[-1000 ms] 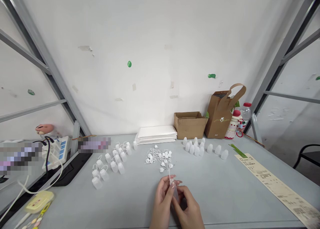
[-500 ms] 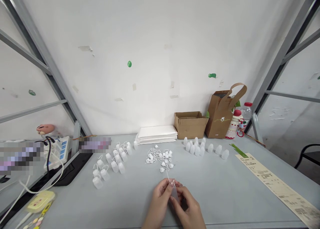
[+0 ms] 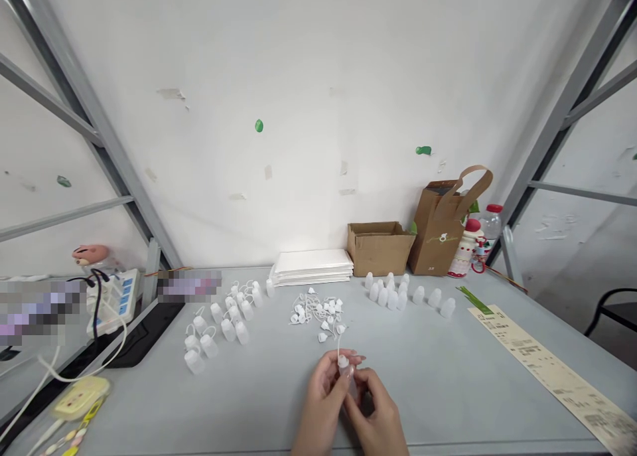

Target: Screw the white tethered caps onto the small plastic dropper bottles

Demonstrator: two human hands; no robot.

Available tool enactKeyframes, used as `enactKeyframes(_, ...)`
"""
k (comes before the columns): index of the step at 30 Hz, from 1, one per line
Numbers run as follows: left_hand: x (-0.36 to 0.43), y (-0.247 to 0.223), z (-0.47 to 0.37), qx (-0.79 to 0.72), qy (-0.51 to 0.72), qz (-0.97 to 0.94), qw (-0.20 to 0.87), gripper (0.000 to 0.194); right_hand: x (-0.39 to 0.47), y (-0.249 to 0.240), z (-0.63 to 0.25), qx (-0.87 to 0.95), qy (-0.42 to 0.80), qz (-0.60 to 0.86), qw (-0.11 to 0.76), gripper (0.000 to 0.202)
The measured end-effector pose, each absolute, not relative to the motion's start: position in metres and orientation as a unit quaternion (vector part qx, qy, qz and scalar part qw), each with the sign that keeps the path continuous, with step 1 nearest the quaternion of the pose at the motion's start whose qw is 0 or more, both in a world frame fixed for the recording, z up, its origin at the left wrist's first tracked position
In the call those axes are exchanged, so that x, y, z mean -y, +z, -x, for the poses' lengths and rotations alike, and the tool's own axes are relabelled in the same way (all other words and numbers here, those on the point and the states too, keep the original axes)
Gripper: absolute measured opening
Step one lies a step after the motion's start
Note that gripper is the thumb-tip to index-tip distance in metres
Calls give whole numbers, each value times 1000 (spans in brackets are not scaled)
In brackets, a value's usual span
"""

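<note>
I count one left hand (image 3: pixel 321 397) and one right hand (image 3: pixel 379 417) on one small bottle (image 3: pixel 353 387); from there, over a dozen looped bottles (image 3: pixel 228 330) at ten o'clock, white caps (image 3: pixel 325 325) too tangled to tally at eleven, one paper bag (image 3: pixel 434 243) at one, three spaced bottles (image 3: pixel 434 299) at two.

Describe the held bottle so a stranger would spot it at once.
On the grey table, nearer than the white caps, the left hand and right hand meet. They hold a small translucent bottle, a thin white strap rising from it. Unlike the other bottles, it alone is held.
</note>
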State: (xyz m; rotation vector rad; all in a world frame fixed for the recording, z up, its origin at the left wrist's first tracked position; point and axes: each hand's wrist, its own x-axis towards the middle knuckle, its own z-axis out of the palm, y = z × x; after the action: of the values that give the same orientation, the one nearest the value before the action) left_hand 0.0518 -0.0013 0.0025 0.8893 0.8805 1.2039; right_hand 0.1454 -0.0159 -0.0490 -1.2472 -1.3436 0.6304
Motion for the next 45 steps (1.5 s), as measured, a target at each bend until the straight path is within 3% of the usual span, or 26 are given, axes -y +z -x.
enactKeyframes(6,-3,-3,-49,-394,526,-421,625,26,15,-44,-147,552,311,517,575,21)
enactKeyframes(11,2,-1,-46,-392,511,-421,639,37,15,-47,-147,546,317,513,581,19)
enactKeyframes(22,9,10,-54,-425,529,-345,648,35,17,-53,-144,575,220,538,575,30)
enactKeyframes(35,11,10,-66,-471,549,-296,624,31,19,-60,-138,604,110,540,575,24)
enactKeyframes(45,9,7,-62,-460,548,-306,628,25,19,-65,-139,624,118,536,556,21)
